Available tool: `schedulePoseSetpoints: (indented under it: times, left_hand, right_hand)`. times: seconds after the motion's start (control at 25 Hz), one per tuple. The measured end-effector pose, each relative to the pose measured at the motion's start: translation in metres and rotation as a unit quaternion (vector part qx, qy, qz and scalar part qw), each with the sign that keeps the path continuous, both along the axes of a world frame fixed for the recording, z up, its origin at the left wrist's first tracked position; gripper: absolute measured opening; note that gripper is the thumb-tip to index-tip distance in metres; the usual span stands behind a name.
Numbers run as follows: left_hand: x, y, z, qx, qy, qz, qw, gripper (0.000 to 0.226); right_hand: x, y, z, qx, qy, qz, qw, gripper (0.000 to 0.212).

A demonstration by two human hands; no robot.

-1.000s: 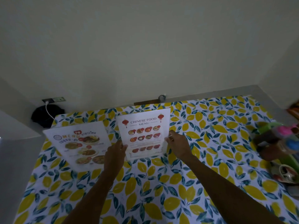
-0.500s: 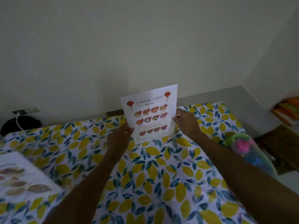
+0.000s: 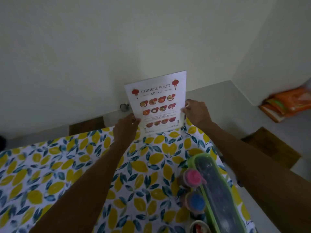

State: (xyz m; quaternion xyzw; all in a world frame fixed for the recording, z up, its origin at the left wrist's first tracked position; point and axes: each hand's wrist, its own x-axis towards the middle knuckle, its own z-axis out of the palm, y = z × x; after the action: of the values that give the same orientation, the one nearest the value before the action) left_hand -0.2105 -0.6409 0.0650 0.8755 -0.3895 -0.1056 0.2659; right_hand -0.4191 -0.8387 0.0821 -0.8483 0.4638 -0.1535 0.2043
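A white sheet headed "Chinese Food Menu" (image 3: 158,101), printed with red lanterns and small dishes, stands upright at the far edge of the table, its lower edge at the lemon-patterned cloth (image 3: 84,174). My left hand (image 3: 125,128) pinches its lower left edge. My right hand (image 3: 196,111) pinches its right edge about halfway up. Both forearms reach across the table toward it.
A green-rimmed container (image 3: 217,190) lies at the table's right side, with a pink-lidded pot (image 3: 192,178) and a blue-lidded pot (image 3: 195,201) beside it. Orange packets (image 3: 289,101) lie on the floor at the right. A wooden chair back (image 3: 86,125) shows behind the table.
Both hands have carried the menu to the right, toward the table's far right corner, and stood it more upright. The view has swung right, so the second menu at the left is out of sight.
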Motion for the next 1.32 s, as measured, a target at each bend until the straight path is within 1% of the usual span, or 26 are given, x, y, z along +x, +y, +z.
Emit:
schedulePoseSetpoints:
  times: [0.16,0.24,0.36,0.56,0.64,0.76,0.88,1.0,1.08,1.24,1.32]
  left_hand:
    - [-0.009,-0.046,-0.015,0.045,-0.029,-0.009,0.999,0.031]
    - [-0.016,-0.056,-0.025,0.059,-0.022,-0.011,0.998,0.030]
    - [-0.020,-0.064,-0.038,0.070,-0.005,0.010,0.997,0.029]
    - [-0.015,-0.063,-0.048,0.073,-0.031,0.004,0.997,0.031]
    - [-0.017,-0.063,-0.052,0.074,-0.029,0.011,0.997,0.032]
    - [-0.017,-0.062,-0.054,0.071,0.013,0.023,0.997,0.035]
    - [-0.016,-0.064,-0.049,0.084,0.023,0.004,0.996,0.032]
    - [-0.017,-0.071,-0.043,0.062,0.123,0.035,0.990,0.041]
    - [-0.017,-0.072,-0.042,0.039,0.159,0.057,0.985,0.051]
    - [-0.024,-0.061,-0.028,0.027,0.172,0.087,0.981,0.053]
    - [-0.027,-0.052,-0.022,0.025,0.168,0.077,0.983,0.058]
  right_hand:
    - [-0.015,-0.030,-0.029,0.055,-0.016,-0.030,0.998,0.023]
    - [-0.020,-0.037,-0.038,0.062,-0.012,-0.034,0.997,0.023]
    - [-0.024,-0.043,-0.052,0.069,-0.032,-0.030,0.997,0.022]
    - [-0.023,-0.034,-0.063,0.052,-0.075,-0.046,0.995,0.021]
    - [-0.023,-0.034,-0.067,0.060,-0.083,-0.051,0.993,0.021]
    - [-0.020,-0.036,-0.067,0.090,-0.078,-0.066,0.991,0.022]
    - [-0.018,-0.038,-0.063,0.101,-0.065,-0.077,0.990,0.022]
    - [-0.023,-0.034,-0.057,0.131,-0.089,-0.106,0.982,0.024]
    - [-0.029,-0.029,-0.052,0.150,-0.106,-0.123,0.975,0.026]
    - [-0.038,-0.015,-0.038,0.152,-0.090,-0.122,0.977,0.027]
    - [-0.041,-0.004,-0.025,0.143,-0.071,-0.111,0.981,0.027]
